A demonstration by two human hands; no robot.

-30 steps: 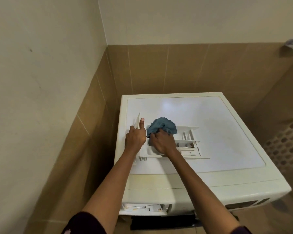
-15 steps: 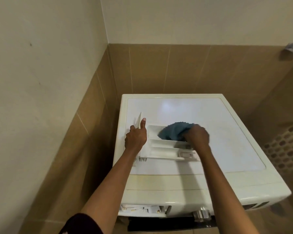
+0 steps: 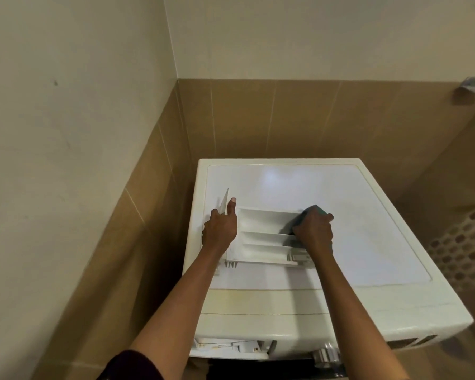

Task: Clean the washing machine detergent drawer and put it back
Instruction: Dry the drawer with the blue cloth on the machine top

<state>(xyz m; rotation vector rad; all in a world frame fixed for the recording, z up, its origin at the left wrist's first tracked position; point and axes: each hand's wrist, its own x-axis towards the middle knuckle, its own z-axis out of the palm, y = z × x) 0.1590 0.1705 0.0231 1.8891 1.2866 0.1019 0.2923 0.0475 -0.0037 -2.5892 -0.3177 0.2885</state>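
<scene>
The white detergent drawer (image 3: 263, 234) lies flat on top of the white washing machine (image 3: 368, 242), its compartments facing up. My left hand (image 3: 220, 229) grips the drawer's left end, where the front panel stands upright, thumb pointing up. My right hand (image 3: 314, 233) is closed on a blue cloth (image 3: 313, 211) and presses it into the drawer's right end. Most of the cloth is hidden under that hand. The empty drawer slot (image 3: 231, 346) shows at the machine's front top left.
The machine stands in a corner with tan tiled walls (image 3: 258, 119) behind and to the left. A metal control knob (image 3: 325, 355) sits on its front. A perforated basket (image 3: 461, 248) stands to the right.
My right hand has swept the cloth from the drawer's left compartment across to its right end. The left hand has kept its hold on the drawer's left end.
</scene>
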